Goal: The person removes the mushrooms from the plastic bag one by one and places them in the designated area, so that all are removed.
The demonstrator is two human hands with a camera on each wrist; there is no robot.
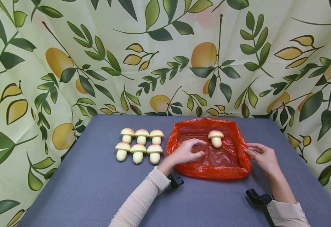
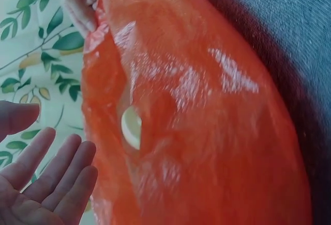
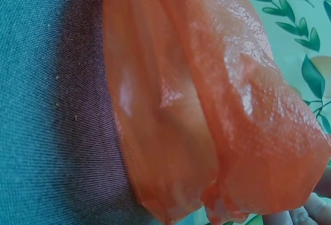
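A red plastic bag [image 1: 210, 171] lies with its mouth spread wide and its rim turned outward. Inside it, toward the back right, rests one toy mushroom [image 1: 216, 138] with a pale stem and pinkish cap; part of this mushroom [image 2: 132, 128] shows past the rim in the left wrist view. My left hand [image 1: 186, 153] hovers over the bag's left side, fingers and thumb apart, holding nothing. At the right side, my right hand [image 1: 263, 156] pinches the rim between thumb and fingers. Only some fingers [image 3: 305, 212] of it appear in the right wrist view.
Several similar mushrooms [image 1: 138, 153] stand in two rows left of the bag on the grey-blue tabletop [image 1: 97, 189]. Behind the table hangs a leaf-and-fruit patterned cloth [image 1: 165, 78]. Both wrists carry black bands [image 1: 259, 198].
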